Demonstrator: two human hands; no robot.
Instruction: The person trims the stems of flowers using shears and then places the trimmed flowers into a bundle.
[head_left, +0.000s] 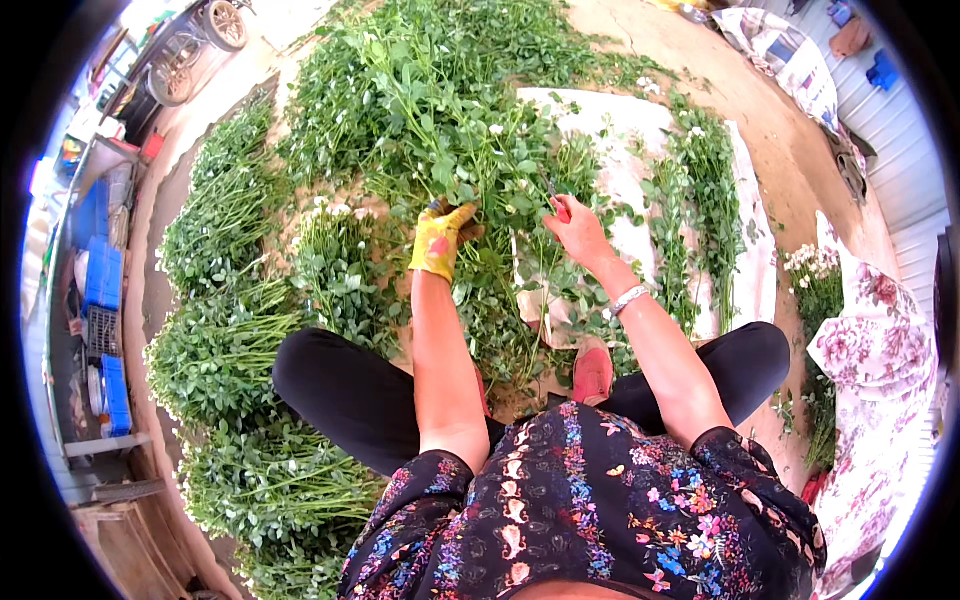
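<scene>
My left hand (441, 236), in a yellow work glove with dark fingers, is closed around green leafy flower stems (429, 127) that rise away from me. My right hand (585, 232) is bare and grips red-handled cutting shears (559, 208), whose dark blades point up and left into the foliage. Leaves hide the exact spot where the blades end. Beneath both hands lie loose stems and leaves (487, 292). A bunch of white-flowered stems (334, 247) lies to the left of my gloved hand.
Bundled stems (225, 360) line the left side. A large heap of greenery (480, 45) lies ahead. On the right, a white sheet (630, 176) carries rows of stems (705, 187). Farther out are a floral cloth (877, 375), blue crates (103, 274) and a wheeled cart (172, 79).
</scene>
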